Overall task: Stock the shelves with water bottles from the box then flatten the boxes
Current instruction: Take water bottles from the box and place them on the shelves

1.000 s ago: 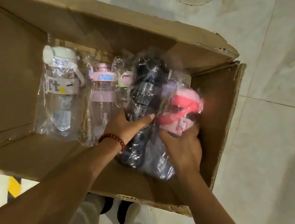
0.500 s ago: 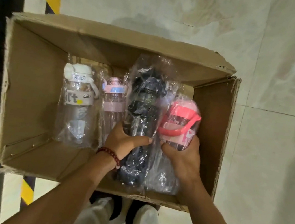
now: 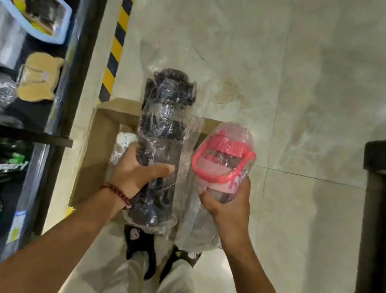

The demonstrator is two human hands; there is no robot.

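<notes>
- Head view: a dark bottle (image 3: 160, 141) in clear plastic wrap was held upright above the cardboard box (image 3: 100, 138) by the left hand (image 3: 137, 173), with the thumb laid across the front and the fingers curled round the far side.
- A pink-lidded bottle (image 3: 222, 165), also wrapped, was gripped low on its body by the right hand (image 3: 227, 207), fingers curled round it.
- At least one more wrapped bottle (image 3: 121, 147) was seen lying in the box, which stood on the tiled floor (image 3: 315, 114) just beside the shelves (image 3: 20, 97) at the left.
- Judged risk: the loose, slick wrap could slide under either grip, so a bottle might be dropped during the carry to the shelves.
- Judged risk: the box lay directly before the feet and might be tripped over.
</notes>
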